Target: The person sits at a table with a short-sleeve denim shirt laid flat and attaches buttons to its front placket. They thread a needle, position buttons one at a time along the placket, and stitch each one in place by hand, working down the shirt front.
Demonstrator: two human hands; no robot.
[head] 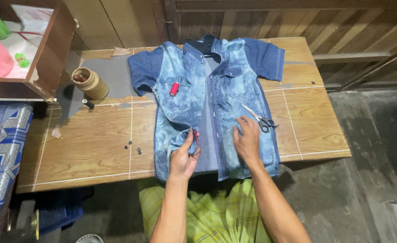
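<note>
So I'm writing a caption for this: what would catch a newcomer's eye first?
A blue denim shirt lies spread open on the wooden table. The left hand pinches its front edge and the right hand presses the other side. A red thread spool lies on one pocket, with scissors beside the right hand.

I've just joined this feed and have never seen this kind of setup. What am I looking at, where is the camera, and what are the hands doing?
There is no machine here: a person works with two bare hands, filmed by one camera worn on the head, looking down. A denim shirt lies open on a wooden table. The left hand pinches a folded edge of the shirt's front; something small and red shows at its fingers, too small to identify. The right hand rests flat on the other front panel. On the shirt lie a red thread spool and scissors. Loose dark buttons and a round wooden container sit on the table.
</note>
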